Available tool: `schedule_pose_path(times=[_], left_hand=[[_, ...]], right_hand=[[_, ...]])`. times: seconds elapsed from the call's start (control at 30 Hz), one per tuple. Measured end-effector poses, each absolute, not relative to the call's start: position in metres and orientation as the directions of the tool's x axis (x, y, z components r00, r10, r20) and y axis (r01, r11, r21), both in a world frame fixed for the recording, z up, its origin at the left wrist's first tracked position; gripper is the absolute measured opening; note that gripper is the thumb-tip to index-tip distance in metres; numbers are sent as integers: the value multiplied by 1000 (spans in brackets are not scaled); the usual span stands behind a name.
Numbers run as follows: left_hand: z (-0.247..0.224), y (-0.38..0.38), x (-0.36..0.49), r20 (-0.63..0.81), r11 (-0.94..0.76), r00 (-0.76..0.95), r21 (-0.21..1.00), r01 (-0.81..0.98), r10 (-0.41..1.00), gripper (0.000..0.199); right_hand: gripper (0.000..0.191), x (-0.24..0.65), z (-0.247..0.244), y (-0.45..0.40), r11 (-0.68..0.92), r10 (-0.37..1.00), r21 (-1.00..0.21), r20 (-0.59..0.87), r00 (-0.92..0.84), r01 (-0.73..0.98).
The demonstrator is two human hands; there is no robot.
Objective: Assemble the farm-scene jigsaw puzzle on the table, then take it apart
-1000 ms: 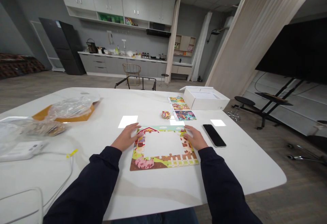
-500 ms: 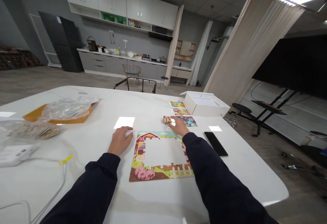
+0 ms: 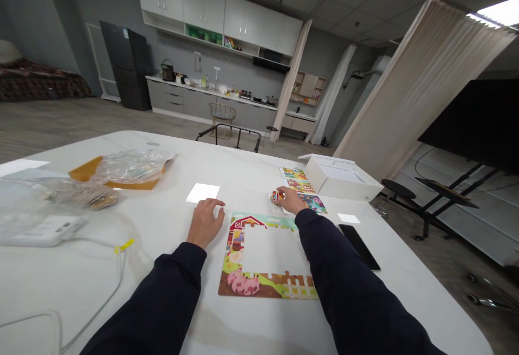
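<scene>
My right hand reaches forward past the top edge of a farm-scene jigsaw frame, its fingertips on a small heap of puzzle pieces. I cannot tell whether those fingers grip a piece. My left hand rests on the white table just left of the frame, holding nothing. The frame's middle is a blank white recess, and my right forearm hides part of its right side. Printed picture cards lie beyond the heap.
An open white cardboard box stands at the far right of the table, and a black smartphone lies face-up near the right edge. Plastic bags, an orange envelope, a white device and a cable lie at left.
Since the earliest frame, my right hand has moved from the frame's right edge forward onto the heap of pieces. My left hand has slid off the frame to its left. The whole view has shifted slightly.
</scene>
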State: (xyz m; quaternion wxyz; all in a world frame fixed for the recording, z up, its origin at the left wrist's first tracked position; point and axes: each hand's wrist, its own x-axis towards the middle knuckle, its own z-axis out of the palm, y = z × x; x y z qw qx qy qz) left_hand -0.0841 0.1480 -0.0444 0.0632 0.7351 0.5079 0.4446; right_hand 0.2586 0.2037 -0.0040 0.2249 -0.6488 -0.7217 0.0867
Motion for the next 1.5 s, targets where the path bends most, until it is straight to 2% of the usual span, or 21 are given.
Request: schedule_pose_path(times=[0.47, 0.63, 0.73, 0.83, 0.97, 1.2, 1.3, 1.5], left_hand=[[-41, 146, -82, 604, -488, 76, 556, 673, 793, 14], [-40, 145, -82, 614, -504, 85, 551, 665, 784, 14], [-34, 140, -79, 621, -542, 133, 534, 649, 772, 15], [-23, 129, -71, 627, -644, 277, 486, 591, 728, 26], [-8, 107, -57, 604, -762, 469, 461, 455, 645, 51], [0, 82, -37, 618, -814, 535, 491, 310, 576, 73], [-1, 83, -36, 617, -812, 535, 498, 303, 578, 70], [-4, 87, -36, 610, -799, 523, 515, 310, 596, 49]], right_hand=[[42, 265, 0, 199, 170, 966, -437, 252, -61, 883], [44, 261, 15, 191, 225, 947, -471, 312, -77, 853], [47, 252, 33, 169, 316, 920, -512, 371, -126, 799], [50, 233, 48, 126, 466, 864, -578, 461, -203, 670], [53, 207, 49, 68, 533, 828, -617, 521, -208, 579], [51, 196, 33, 45, 591, 799, -628, 542, -260, 507], [50, 195, 30, 45, 599, 797, -639, 530, -289, 482], [48, 191, 29, 40, 613, 790, -658, 505, -348, 437]])
